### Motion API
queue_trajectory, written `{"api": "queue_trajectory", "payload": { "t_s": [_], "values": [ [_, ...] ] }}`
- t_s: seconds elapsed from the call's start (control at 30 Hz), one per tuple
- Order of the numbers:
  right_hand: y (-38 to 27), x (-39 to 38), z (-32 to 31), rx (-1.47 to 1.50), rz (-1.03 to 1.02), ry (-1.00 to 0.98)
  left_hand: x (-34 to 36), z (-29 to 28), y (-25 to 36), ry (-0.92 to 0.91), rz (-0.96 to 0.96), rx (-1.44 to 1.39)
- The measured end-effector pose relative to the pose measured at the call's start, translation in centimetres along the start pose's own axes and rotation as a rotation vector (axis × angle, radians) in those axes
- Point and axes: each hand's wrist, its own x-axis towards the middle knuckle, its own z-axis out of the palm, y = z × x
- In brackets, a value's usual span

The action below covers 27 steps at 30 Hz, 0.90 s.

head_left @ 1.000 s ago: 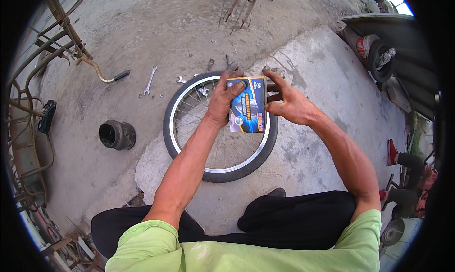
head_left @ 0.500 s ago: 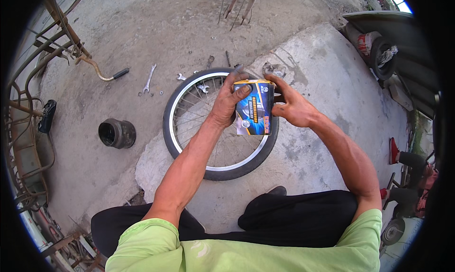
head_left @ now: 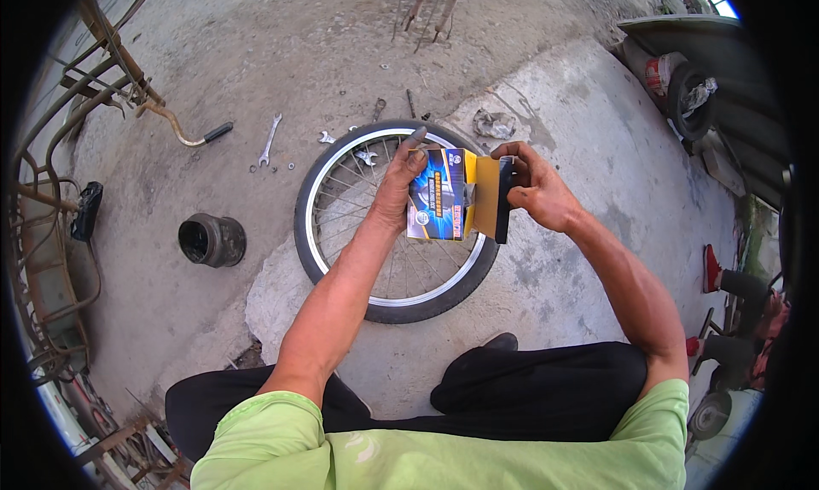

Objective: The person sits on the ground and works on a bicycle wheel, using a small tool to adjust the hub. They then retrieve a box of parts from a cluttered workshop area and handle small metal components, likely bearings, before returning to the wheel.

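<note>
Box: I hold the small blue-and-yellow box (head_left: 437, 196) up over the right half of the wheel, its printed face turned up toward me.
Left hand: my left hand (head_left: 397, 183) grips the box by its left side, thumb on the printed face.
Right hand: my right hand (head_left: 539, 187) pinches the flap (head_left: 488, 198) at the box's right end, thumb and fingers on its dark edge.
Flap: it stands open, yellow side showing (something greyish peeks out at the opening, too small to make out).
Wheel: the bike wheel (head_left: 409, 314) lies flat on the ground in front of me, black tyre around a silver rim.
Spanners: one spanner (head_left: 270, 142) lies left of the wheel, toward its far side; another spanner (head_left: 366, 158) shows between the wheel's spokes.
Pot: a dark, round pot (head_left: 223, 241) lies to the wheel's left, its mouth facing away from it.
Crumpled scrap: a greyish scrap (head_left: 494, 125) sits just beyond the wheel's far right edge.
My shoe: my dark shoe (head_left: 503, 342) is on the near side of the wheel.
</note>
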Motion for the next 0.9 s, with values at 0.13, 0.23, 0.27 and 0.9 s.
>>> {"api": "queue_trajectory", "payload": {
  "t_s": [0.13, 0.23, 0.27, 0.9],
  "values": [
    [-1.2, -0.3, -1.9, 0.098, 0.026, 0.001, -0.4, -0.1, -0.2, -0.009, -0.107, -0.158],
    [-1.2, -0.2, -3.2, 0.184, 0.017, 0.037, -0.2, -0.6, -0.5, -0.058, -0.122, -0.252],
    [-1.0, -0.1, -3.5, 0.028, 0.033, 0.053, 0.0, -1.1, -0.6, -0.062, -0.129, -0.279],
    [-2.8, -1.3, 0.6, -1.224, -0.314, 0.165, 0.4, -0.4, -2.3, -0.018, -0.199, -0.326]
  ]
}}
